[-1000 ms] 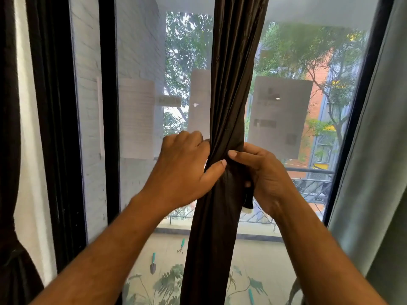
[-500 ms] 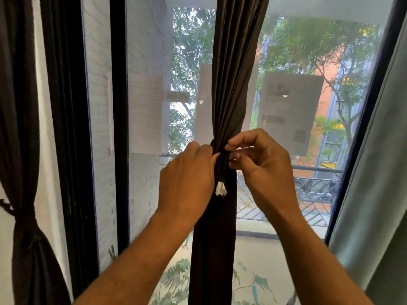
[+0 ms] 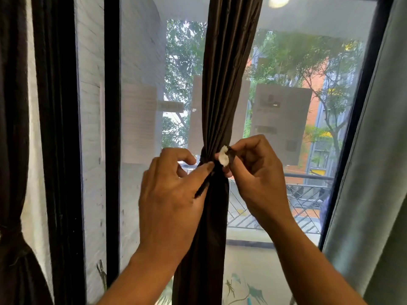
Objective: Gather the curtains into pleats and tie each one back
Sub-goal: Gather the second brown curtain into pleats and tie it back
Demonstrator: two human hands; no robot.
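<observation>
My right hand (image 3: pixel 255 172) pinches the tie-back strap end with its white patch (image 3: pixel 224 158) between thumb and forefinger, knuckles up, wrist angled in from lower right. My left hand (image 3: pixel 171 190) is half-curled, thumb tip pressing the other dark strap end (image 3: pixel 203 187) against the bundle, forefinger hooked above, forearm rising from lower left. The brown curtain (image 3: pixel 224 95) hangs mid-window, gathered into tight pleats and cinched between both hands; a second dark curtain (image 3: pixel 15 216) at far left is already tied.
</observation>
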